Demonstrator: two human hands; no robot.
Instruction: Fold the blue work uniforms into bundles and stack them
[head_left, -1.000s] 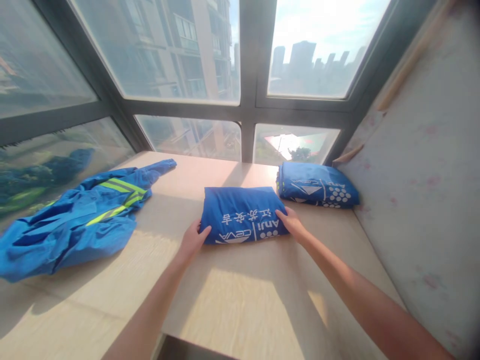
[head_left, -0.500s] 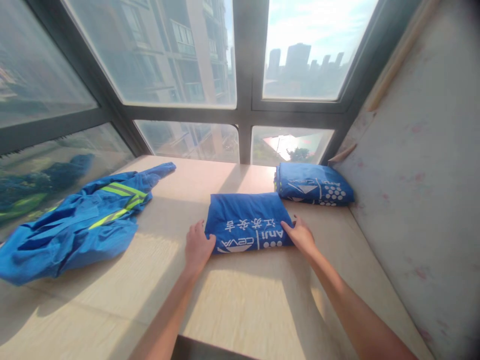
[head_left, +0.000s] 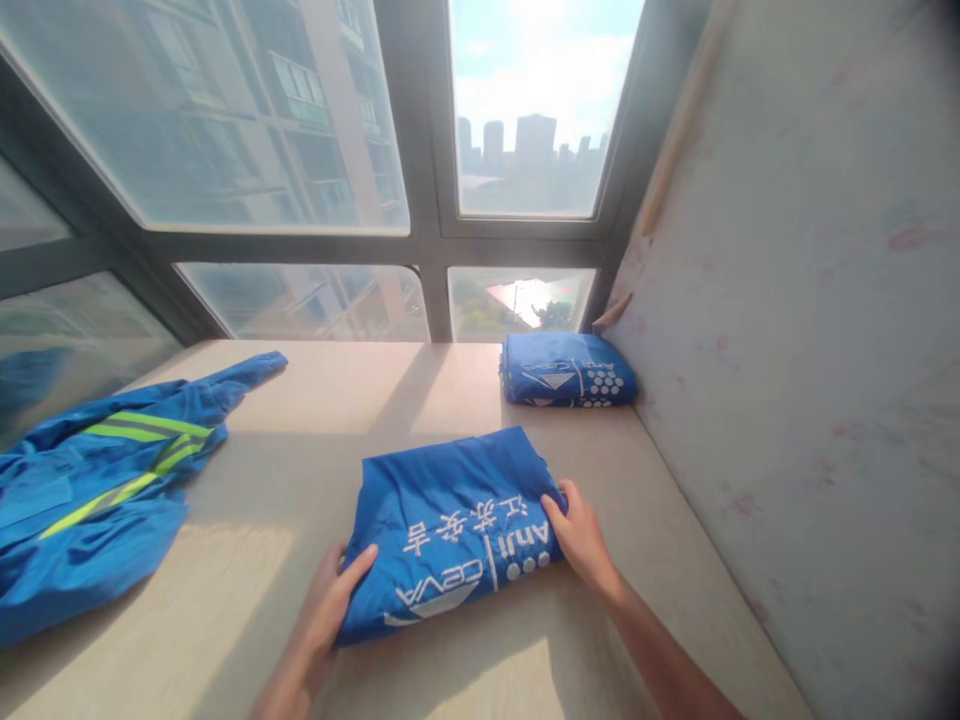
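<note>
The folded blue garment [head_left: 446,485] is in the near middle of the scene, over the pale tabletop [head_left: 315,425], gripped at both ends. The left hand [head_left: 324,605] clamps its left end and the right hand [head_left: 581,535] its right end, each thumb on top; the other fingers are largely hidden. Half a second ago it sat roughly square to the near side; now it is skewed, its left end swung nearer and its right end farther. Whether it is clear of the surface, I cannot tell. The folds and white lettering keep their layout, which suggests the bundle is being handled as one finished piece. The folded stack [head_left: 570,370] remains at the far right, against the wall [head_left: 750,400], and the loose blue jacket [head_left: 120,490] remains spread at the left, untouched.
</note>
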